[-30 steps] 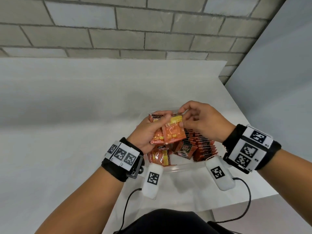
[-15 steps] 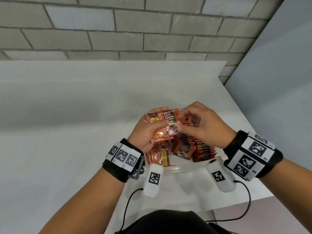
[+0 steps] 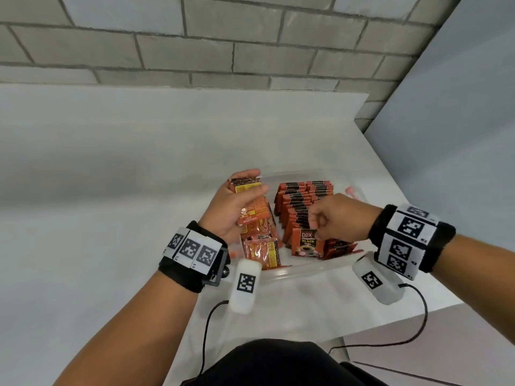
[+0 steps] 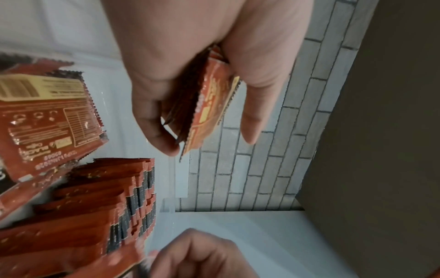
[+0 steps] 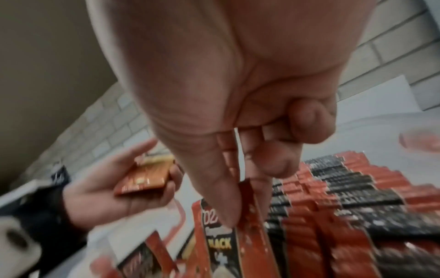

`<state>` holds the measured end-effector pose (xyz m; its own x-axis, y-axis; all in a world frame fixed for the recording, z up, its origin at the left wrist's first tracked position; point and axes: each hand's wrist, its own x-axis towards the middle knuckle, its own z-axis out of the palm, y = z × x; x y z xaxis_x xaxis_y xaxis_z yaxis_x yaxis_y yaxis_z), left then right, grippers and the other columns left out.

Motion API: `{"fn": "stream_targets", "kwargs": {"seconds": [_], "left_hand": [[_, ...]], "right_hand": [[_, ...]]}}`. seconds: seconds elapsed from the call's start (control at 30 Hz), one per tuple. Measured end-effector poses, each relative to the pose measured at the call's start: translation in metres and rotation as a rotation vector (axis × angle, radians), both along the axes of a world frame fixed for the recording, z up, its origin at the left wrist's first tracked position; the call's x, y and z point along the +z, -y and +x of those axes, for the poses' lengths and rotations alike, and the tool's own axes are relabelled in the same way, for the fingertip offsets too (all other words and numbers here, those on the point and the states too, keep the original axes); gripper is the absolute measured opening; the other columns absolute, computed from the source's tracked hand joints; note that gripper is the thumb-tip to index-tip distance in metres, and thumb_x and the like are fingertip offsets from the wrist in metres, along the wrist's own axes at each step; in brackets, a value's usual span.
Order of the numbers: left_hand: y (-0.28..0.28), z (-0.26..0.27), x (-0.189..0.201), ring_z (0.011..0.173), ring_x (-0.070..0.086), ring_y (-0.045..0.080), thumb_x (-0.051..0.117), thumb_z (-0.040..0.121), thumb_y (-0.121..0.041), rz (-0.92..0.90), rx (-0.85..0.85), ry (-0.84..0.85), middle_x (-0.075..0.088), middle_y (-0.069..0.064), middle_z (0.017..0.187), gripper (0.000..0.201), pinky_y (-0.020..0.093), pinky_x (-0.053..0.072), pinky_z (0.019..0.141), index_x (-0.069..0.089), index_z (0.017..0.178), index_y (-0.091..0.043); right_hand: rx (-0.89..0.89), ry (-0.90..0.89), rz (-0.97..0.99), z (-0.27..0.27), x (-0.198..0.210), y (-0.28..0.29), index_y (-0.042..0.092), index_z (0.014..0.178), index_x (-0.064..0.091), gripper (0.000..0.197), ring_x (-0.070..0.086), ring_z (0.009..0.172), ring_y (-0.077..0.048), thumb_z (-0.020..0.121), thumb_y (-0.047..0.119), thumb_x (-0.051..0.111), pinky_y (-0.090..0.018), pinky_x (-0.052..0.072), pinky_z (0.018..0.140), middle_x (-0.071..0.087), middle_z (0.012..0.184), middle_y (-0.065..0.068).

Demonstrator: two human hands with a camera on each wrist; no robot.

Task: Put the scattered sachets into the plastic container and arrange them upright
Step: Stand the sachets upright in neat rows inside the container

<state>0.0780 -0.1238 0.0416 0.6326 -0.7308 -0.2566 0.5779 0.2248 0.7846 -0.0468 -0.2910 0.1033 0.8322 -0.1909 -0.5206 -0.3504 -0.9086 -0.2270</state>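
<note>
A clear plastic container (image 3: 306, 270) sits on the white table in front of me. In its right half, red-and-black sachets (image 3: 302, 207) stand upright in packed rows (image 5: 345, 190). Loose sachets (image 3: 262, 250) lie tilted in its left half. My left hand (image 3: 252, 188) hovers over that left half and grips a small stack of orange sachets (image 4: 209, 105). My right hand (image 3: 316, 232) pinches the top edge of one "D2X BLACK" sachet (image 3: 306, 243) between thumb and forefinger (image 5: 228, 212). This sachet stands at the near end of the rows.
The white table (image 3: 111, 218) runs far to the left and back to a brick wall (image 3: 250, 51). A grey panel (image 3: 459, 121) borders the table's right edge. A small orange-red piece (image 3: 351, 190) sits by the container's far right rim.
Both hands held the stack together above the container. The right hand has since dropped to the near end of the rows with one sachet, and the left hand drew left with the rest.
</note>
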Motion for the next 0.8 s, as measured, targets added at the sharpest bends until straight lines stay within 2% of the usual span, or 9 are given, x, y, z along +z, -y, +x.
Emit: {"fn": "stream_targets", "kwargs": {"seconds": [0.13, 0.23, 0.4, 0.5, 0.63, 0.8], "left_hand": [[0.001, 0.0, -0.001, 0.07, 0.065, 0.021, 0.073, 0.066, -0.009, -0.004, -0.037, 0.012, 0.066, 0.001, 0.074, 0.052, 0.037, 0.055, 0.071, 0.06, 0.116, -0.015], [0.0, 0.002, -0.003, 0.07, 0.066, 0.021, 0.073, 0.067, -0.009, -0.006, -0.051, 0.0, 0.067, 0.001, 0.074, 0.054, 0.037, 0.054, 0.073, 0.059, 0.119, -0.013], [-0.001, 0.004, -0.004, 0.075, 0.065, 0.025, 0.071, 0.068, -0.007, -0.02, -0.073, -0.023, 0.067, 0.003, 0.077, 0.054, 0.044, 0.052, 0.082, 0.059, 0.12, -0.011], [-0.001, 0.004, -0.004, 0.077, 0.065, 0.026, 0.071, 0.069, -0.007, -0.019, -0.077, -0.019, 0.067, 0.002, 0.078, 0.053, 0.046, 0.051, 0.085, 0.058, 0.12, -0.011], [-0.001, 0.003, -0.004, 0.077, 0.065, 0.026, 0.071, 0.069, -0.006, -0.021, -0.075, -0.022, 0.067, 0.002, 0.078, 0.056, 0.05, 0.049, 0.089, 0.057, 0.123, -0.009], [-0.001, 0.002, -0.002, 0.074, 0.065, 0.025, 0.071, 0.068, -0.006, -0.019, -0.066, -0.028, 0.066, 0.002, 0.077, 0.055, 0.046, 0.05, 0.085, 0.057, 0.122, -0.009]], "right_hand": [[0.089, -0.034, -0.1, 0.005, -0.019, 0.0, 0.023, 0.074, 0.054, 0.018, 0.05, 0.069, -0.009, 0.082, 0.015, 0.068, -0.016, 0.032, 0.057, 0.051, 0.07, 0.013], [0.129, -0.06, -0.177, 0.007, -0.029, 0.001, 0.026, 0.065, 0.047, 0.028, 0.052, 0.073, -0.014, 0.083, 0.017, 0.066, -0.019, 0.034, 0.057, 0.053, 0.072, 0.008], [0.228, -0.144, -0.293, 0.009, -0.033, -0.004, 0.022, 0.062, 0.042, 0.036, 0.055, 0.073, -0.018, 0.082, 0.031, 0.071, -0.023, 0.041, 0.056, 0.057, 0.074, 0.002], [0.273, -0.139, -0.363, 0.009, -0.035, -0.005, 0.022, 0.061, 0.039, 0.04, 0.056, 0.072, -0.019, 0.082, 0.036, 0.071, -0.024, 0.041, 0.052, 0.06, 0.076, -0.001], [0.259, -0.096, -0.411, 0.008, -0.036, -0.006, 0.021, 0.06, 0.036, 0.039, 0.053, 0.067, -0.019, 0.085, 0.027, 0.065, -0.024, 0.039, 0.05, 0.048, 0.065, 0.004], [0.31, -0.061, -0.446, 0.007, -0.037, -0.006, 0.023, 0.06, 0.03, 0.039, 0.047, 0.065, -0.018, 0.087, 0.02, 0.058, -0.023, 0.034, 0.048, 0.039, 0.062, 0.006]]}}
